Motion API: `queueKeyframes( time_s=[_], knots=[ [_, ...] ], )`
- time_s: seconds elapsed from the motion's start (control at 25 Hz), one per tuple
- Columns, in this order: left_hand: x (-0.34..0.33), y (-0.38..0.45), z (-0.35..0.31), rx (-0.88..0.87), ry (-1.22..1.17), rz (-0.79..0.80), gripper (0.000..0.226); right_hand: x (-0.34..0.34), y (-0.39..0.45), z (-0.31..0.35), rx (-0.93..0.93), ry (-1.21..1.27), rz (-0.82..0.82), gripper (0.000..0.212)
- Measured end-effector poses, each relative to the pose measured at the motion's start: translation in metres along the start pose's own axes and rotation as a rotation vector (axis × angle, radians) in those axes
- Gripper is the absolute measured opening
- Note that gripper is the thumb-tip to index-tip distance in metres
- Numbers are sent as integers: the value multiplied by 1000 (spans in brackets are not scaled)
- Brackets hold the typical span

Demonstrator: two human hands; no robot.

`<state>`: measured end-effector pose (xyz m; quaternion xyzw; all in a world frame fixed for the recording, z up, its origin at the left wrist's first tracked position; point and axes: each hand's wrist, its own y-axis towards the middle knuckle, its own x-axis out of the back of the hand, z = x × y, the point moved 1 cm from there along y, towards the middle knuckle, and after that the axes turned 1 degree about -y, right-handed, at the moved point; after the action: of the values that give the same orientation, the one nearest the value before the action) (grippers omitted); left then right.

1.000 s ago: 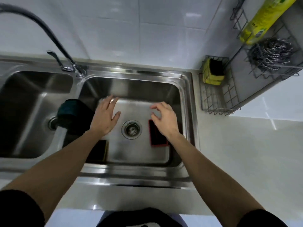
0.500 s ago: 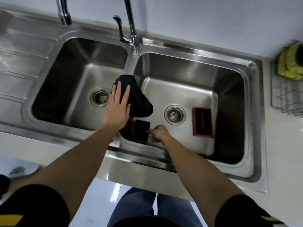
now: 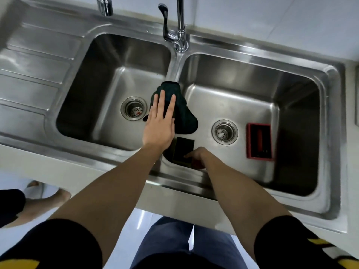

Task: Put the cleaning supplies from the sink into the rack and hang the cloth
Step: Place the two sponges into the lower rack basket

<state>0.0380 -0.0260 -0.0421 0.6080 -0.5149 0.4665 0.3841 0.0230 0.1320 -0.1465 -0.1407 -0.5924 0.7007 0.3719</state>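
A dark green cloth (image 3: 184, 115) is draped over the divider between the two basins of the steel sink (image 3: 330, 133). My left hand (image 3: 160, 123) lies flat on the cloth with straight fingers. A dark sponge with a yellow-green edge (image 3: 183, 150) lies in the near left corner of the right basin. My right hand (image 3: 195, 157) reaches down to it, fingers curled at its near edge; whether it grips the sponge is hard to see. A red-edged sponge (image 3: 259, 141) lies flat on the right basin's floor, right of the drain (image 3: 224, 132).
The tap (image 3: 180, 26) rises behind the divider, with a second spout (image 3: 104, 5) at the back left. A ribbed draining board (image 3: 29, 74) fills the left side. A bare foot (image 3: 44, 199) stands on the floor at the lower left.
The view swung down and left, so the wall rack left the frame. My left hand went onto the cloth and my right hand dropped to the dark sponge in the near corner.
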Motion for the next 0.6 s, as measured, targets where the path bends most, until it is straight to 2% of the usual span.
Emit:
queueKeyframes(
  time_s=[0.12,0.28,0.6],
  knots=[
    [0,0,0,-6,-5,-10,63,2,-2,-1,-6,-7,-27,36],
    [0,0,1,-22,-7,-8,63,12,-14,-3,38,161,-77,31],
    [16,11,-6,-59,-22,12,62,83,-84,-23,379,491,-150,26]
  ],
)
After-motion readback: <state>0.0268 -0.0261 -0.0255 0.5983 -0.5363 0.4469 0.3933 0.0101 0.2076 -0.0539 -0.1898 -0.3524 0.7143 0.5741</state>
